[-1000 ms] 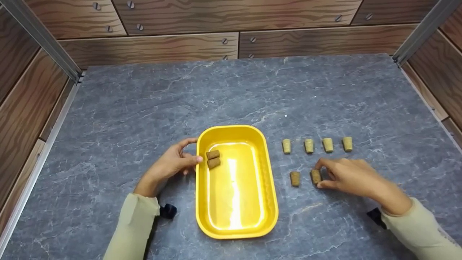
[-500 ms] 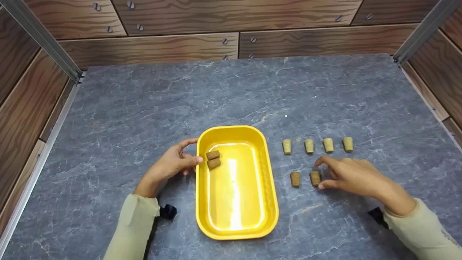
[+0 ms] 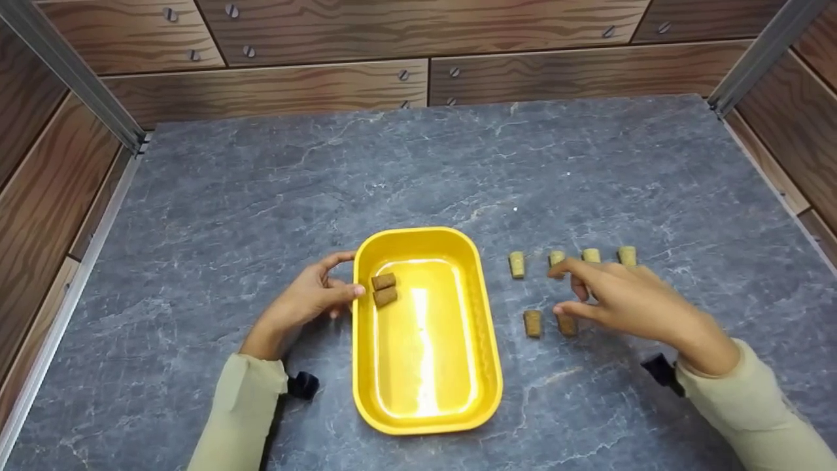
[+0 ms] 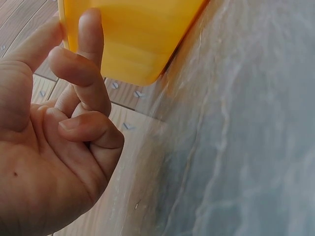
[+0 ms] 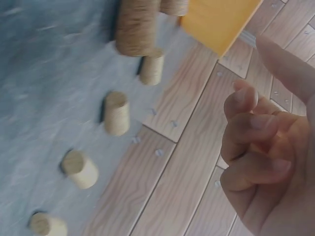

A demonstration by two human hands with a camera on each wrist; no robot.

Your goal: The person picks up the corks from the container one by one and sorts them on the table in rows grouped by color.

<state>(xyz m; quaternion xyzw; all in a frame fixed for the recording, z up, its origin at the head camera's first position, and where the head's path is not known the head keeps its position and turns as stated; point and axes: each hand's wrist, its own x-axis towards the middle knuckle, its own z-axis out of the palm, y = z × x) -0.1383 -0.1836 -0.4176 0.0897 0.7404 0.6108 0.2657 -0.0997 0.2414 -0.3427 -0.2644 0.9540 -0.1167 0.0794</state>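
Observation:
My left hand (image 3: 302,299) grips the left rim of a yellow plastic tray (image 3: 363,366), thumb over the edge and the other fingers along its outside. Two brown corks (image 3: 384,298) lie side by side inside, against the left wall. Right of the tray, my right hand (image 3: 631,302) hovers over the corks with nothing between thumb and forefinger. Under its thumb a brown cork (image 3: 567,327) is partly covered, and another brown cork (image 3: 533,324) lies to the left. Behind them is a row of several pale corks (image 3: 517,265), some partly hidden by the fingers.
Everything rests on a grey marbled tabletop (image 3: 314,176). Wood-patterned panels (image 3: 274,88) enclose the back and both sides, with metal rails (image 3: 98,85) at the corners. A small white speck (image 3: 515,209) lies beyond the corks.
My right hand has let go of the right-hand brown cork, which stays on the table, and has lifted slightly up and leftward toward the pale row. The left hand stays on the tray.

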